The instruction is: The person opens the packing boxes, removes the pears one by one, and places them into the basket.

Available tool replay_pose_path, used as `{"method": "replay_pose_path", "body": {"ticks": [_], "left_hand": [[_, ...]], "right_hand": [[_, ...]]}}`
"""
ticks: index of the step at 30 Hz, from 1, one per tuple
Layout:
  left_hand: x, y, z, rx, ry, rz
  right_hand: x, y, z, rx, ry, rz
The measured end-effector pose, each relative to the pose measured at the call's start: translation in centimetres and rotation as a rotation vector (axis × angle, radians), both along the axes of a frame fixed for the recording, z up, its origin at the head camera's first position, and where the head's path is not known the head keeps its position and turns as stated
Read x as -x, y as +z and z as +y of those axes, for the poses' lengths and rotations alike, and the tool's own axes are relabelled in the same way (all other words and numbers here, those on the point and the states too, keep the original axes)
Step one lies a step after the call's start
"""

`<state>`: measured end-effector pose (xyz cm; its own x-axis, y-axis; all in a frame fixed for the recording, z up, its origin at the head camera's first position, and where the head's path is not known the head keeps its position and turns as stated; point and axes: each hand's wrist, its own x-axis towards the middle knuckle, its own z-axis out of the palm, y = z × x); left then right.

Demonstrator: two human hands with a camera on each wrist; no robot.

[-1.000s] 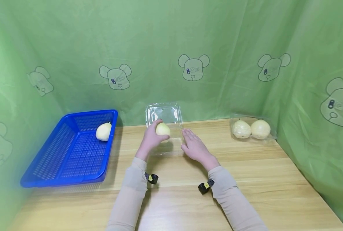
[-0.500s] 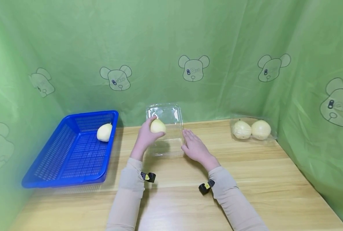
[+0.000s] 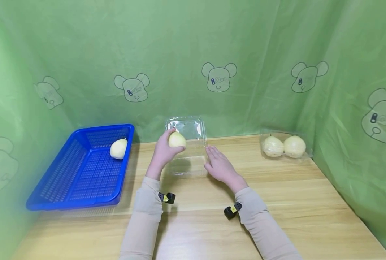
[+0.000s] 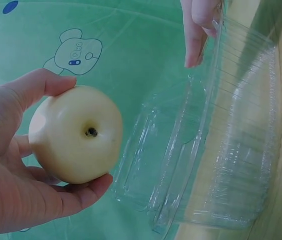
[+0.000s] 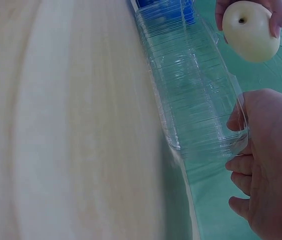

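My left hand (image 3: 164,151) holds a pale yellow pear (image 3: 177,139) between thumb and fingers, raised above the left part of a clear plastic clamshell box (image 3: 187,164). In the left wrist view the dark dimple of the pear (image 4: 76,137) faces the camera. The clamshell's lid (image 3: 187,127) stands tilted up at the back, and nothing lies in its base. At the box's right side is my right hand (image 3: 221,167), its fingers straight and close together. In the right wrist view the thumb and fingertips (image 5: 240,182) meet the end wall of the box (image 5: 195,90).
A blue plastic basket (image 3: 95,173) stands at the left with another pear (image 3: 118,148) in its far right corner. At the back right sits a clear package with two pears (image 3: 284,146). Green curtain (image 3: 180,43) surrounds the wooden table (image 3: 196,227).
My left hand has drawn the pear slightly left and back from over the middle of the box, mostly in the first half second. My right hand stays at the box's right side.
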<state>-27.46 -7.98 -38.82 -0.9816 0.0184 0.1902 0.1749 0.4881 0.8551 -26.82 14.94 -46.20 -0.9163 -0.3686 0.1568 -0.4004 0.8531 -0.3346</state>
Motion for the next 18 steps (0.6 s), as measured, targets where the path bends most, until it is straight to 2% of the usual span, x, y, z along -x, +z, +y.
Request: {"method": "replay_pose_path", "body": {"ticks": [8, 18], "left_hand": [[0.0, 0.3, -0.2, 0.019, 0.002, -0.003], [-0.1, 2.1, -1.3, 0.085, 0.012, 0.036]], "right_hand": [[0.0, -0.2, 0.1, -0.012, -0.006, 0.01], [0.1, -0.3, 0.1, -0.009, 0.001, 0.016]]}}
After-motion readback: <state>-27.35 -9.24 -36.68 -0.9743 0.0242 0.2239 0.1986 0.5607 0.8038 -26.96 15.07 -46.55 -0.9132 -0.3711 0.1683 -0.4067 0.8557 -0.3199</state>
